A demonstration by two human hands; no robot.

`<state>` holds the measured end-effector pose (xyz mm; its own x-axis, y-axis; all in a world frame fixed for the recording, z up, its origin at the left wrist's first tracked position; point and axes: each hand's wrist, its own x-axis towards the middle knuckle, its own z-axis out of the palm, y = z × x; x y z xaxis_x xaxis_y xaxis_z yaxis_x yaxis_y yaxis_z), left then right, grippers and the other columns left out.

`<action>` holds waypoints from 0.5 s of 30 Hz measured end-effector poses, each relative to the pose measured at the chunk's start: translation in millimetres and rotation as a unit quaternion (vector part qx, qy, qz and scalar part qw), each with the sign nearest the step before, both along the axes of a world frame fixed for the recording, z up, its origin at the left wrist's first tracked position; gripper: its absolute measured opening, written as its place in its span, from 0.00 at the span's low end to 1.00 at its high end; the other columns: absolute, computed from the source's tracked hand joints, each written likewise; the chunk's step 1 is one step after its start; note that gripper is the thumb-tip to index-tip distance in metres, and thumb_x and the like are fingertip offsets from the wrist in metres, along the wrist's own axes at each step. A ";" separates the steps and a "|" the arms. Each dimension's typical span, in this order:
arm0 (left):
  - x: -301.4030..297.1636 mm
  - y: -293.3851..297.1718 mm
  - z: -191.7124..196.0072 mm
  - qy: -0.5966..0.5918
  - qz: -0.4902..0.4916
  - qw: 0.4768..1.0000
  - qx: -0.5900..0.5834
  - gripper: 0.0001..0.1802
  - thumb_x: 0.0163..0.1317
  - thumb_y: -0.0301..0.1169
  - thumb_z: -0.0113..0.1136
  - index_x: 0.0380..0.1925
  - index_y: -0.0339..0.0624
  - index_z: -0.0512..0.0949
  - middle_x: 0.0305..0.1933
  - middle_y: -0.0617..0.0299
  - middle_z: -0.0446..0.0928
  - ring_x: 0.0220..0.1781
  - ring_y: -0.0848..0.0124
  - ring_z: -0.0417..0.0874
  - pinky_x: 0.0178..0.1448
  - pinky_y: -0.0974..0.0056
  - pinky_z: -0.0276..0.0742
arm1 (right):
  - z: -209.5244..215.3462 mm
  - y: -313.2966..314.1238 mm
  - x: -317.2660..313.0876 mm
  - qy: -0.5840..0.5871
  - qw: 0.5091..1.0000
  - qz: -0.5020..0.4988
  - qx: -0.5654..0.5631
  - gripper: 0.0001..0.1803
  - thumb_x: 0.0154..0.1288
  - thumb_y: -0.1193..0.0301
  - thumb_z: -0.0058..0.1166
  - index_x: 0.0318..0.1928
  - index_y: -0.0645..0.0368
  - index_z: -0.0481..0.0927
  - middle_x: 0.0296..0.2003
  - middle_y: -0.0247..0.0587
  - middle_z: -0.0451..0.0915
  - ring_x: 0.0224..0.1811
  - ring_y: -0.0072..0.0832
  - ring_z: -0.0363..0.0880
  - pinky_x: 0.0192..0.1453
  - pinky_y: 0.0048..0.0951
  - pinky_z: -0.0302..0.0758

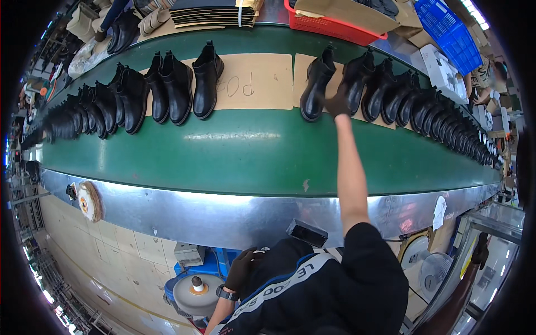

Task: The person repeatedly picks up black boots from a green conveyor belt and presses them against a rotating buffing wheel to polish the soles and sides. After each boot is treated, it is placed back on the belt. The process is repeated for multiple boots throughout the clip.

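Observation:
My right hand (336, 104), in a dark brown glove, reaches across the green conveyor belt (234, 151). It is between a black ankle boot (317, 89) on its left and another black boot (357, 72) on its right, overlapping the lower part of the right one. Its fingers are smeared, so a grip on either boot cannot be made out. Down by my body, my left hand (241, 269), gloved too and with a watch at the wrist, has its fingers curled beside something small and whitish; what they hold is hidden.
Rows of black boots (134, 100) stand along the belt both ways, some on cardboard sheets (251, 84). Behind are a red basket (335, 28) and a blue crate (446, 33). A metal ledge (167, 206) edges the near side; a phone-like dark device (307, 233) sits there.

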<state>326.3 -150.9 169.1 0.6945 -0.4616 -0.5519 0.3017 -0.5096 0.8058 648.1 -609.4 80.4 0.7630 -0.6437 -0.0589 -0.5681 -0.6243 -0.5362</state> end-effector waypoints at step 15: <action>-66.7 47.1 -16.1 -0.130 0.017 0.990 0.058 0.28 0.58 0.19 0.61 0.60 0.31 0.68 0.51 0.49 0.82 0.50 0.64 0.85 0.51 0.64 0.81 | -44.2 81.2 -108.5 0.111 0.992 0.064 -0.008 0.54 0.50 0.42 0.64 0.71 0.56 0.57 0.64 0.59 0.66 0.63 0.52 0.70 0.63 0.46 0.73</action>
